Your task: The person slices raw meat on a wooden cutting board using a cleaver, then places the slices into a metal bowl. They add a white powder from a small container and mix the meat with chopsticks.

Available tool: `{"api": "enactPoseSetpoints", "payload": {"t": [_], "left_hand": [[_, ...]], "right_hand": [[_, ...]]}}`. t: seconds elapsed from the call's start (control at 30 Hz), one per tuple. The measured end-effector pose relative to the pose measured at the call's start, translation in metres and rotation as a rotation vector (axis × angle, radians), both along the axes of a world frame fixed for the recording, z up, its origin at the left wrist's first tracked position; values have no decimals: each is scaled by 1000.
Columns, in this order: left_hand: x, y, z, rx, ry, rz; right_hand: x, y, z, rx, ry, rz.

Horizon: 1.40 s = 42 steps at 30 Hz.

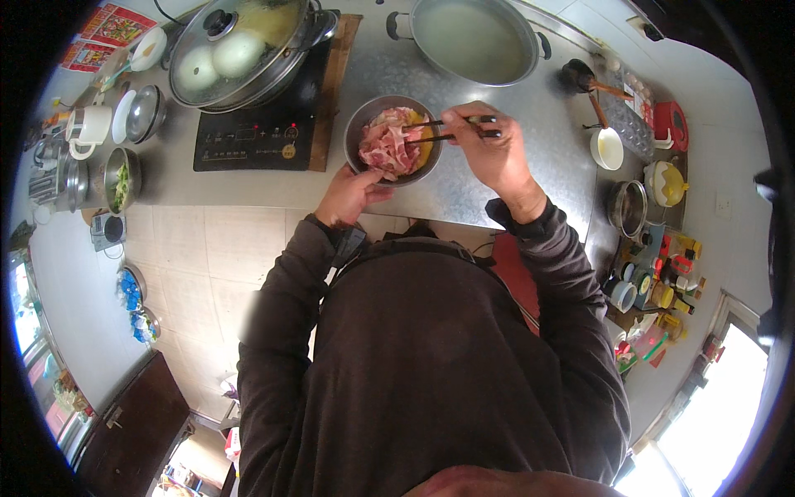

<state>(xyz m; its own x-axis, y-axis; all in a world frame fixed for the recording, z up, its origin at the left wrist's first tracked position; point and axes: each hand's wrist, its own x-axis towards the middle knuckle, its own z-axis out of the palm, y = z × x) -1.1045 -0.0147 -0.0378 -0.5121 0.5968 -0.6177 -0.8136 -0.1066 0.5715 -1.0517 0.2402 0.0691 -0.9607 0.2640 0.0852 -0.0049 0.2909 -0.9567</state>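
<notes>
A metal bowl [435, 163] stands on the steel counter in front of me. Slices of raw meat [392, 141] fill most of it, and yellow beaten egg [425, 149] shows along the right side. My left hand [349, 194] grips the bowl's near-left rim, thumb over the edge and fingers underneath. In my right hand [487, 146] is a pair of dark chopsticks [428, 138], held from the right with their tips in the meat.
Left of the bowl is a black induction cooker [251, 143] carrying a glass-lidded pan [298, 53] with pale round food inside. Behind stands a large pot [475, 40] of cloudy liquid. A bowl of green vegetables [122, 180] is far left; condiment bottles [664, 292] crowd the right side.
</notes>
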Motion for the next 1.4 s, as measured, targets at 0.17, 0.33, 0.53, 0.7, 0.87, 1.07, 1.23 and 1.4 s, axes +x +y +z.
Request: {"api": "enactPoseSetpoints", "payload": {"t": [0.17, 0.33, 0.53, 0.7, 0.87, 1.07, 1.23, 1.4], "left_hand": [[1, 3, -2, 70, 14, -23], [7, 10, -2, 100, 38, -9], [10, 11, -2, 120, 43, 18], [11, 12, 0, 113, 55, 30], [9, 10, -2, 108, 21, 12], [10, 6, 0, 26, 1, 27], [11, 6, 6, 28, 22, 4], [10, 5, 5, 35, 0, 0]], "right_hand": [[7, -7, -12, -205, -208, -99], [6, -10, -11, -106, -247, -80], [-4, -19, 14, -131, -71, -13], [-16, -36, 2, 1, 47, 120], [-5, -26, -4, -41, -97, 120], [17, 4, 16, -172, -140, -46], [28, 4, -1, -239, -347, -109], [28, -1, -19, -267, -256, -209]]}}
